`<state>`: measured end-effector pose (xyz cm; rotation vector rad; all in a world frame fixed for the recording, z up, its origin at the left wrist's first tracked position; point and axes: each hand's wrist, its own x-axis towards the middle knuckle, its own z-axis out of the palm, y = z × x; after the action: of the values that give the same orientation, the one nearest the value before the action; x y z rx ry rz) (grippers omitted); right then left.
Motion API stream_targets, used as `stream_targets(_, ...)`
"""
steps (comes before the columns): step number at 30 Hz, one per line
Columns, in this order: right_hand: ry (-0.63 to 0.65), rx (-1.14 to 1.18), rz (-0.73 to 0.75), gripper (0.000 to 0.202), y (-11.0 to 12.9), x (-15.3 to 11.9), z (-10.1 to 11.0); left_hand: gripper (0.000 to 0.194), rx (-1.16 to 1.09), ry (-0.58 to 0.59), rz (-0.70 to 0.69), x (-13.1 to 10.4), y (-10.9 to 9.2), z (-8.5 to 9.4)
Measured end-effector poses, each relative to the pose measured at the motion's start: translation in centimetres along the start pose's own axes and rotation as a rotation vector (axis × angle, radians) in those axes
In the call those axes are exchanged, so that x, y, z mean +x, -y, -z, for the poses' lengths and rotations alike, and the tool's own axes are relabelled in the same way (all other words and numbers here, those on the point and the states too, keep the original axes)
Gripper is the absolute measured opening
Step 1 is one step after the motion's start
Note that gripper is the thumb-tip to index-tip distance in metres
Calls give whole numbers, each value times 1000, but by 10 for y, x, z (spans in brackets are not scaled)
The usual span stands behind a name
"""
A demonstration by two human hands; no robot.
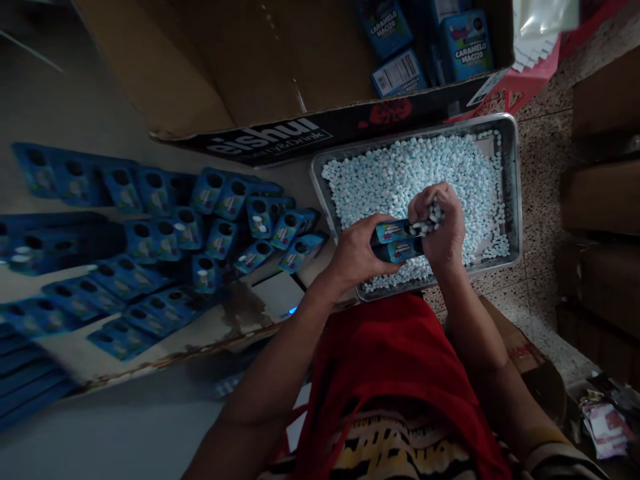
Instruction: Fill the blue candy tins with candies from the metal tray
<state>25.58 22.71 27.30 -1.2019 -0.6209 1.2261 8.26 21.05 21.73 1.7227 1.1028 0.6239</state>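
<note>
The left hand clamps a pair of blue boxes side by side, thumb and fingers closed around their outer faces; the boxes lie above the near half of a metal tray, with their ends directed at the right hand. The right hand's fingers are curled together around a handful of pieces, small and pale, positioned at the end of the box farther from the body. Whether the fingers touch that box cannot be determined. The tray contains a broad layer of loose pieces, white to pale blue, thinner toward its right side. Beyond the tray stands an open cardboard carton with a black printed side; labelled blue packs are located in its right end. To the left, a table supports several rows of similar boxes, many showing dark round openings on top. A flat white object lies near the table edge, beside the left forearm. The person wears a red apron.
</note>
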Motion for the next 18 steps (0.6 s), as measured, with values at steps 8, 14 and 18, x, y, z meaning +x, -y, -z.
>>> stream_targets(8,-68,29,-158,50,4,-1,19,78,68,-108,9,-4,-7,-2)
stream_targets(14,-56,-62,13,54,4,-12,0,77,44,-247,41,-6,-6,-20)
stream_targets(18,-95,14,22,47,2,-2,8,80,69,-335,-64,-3,-4,-27)
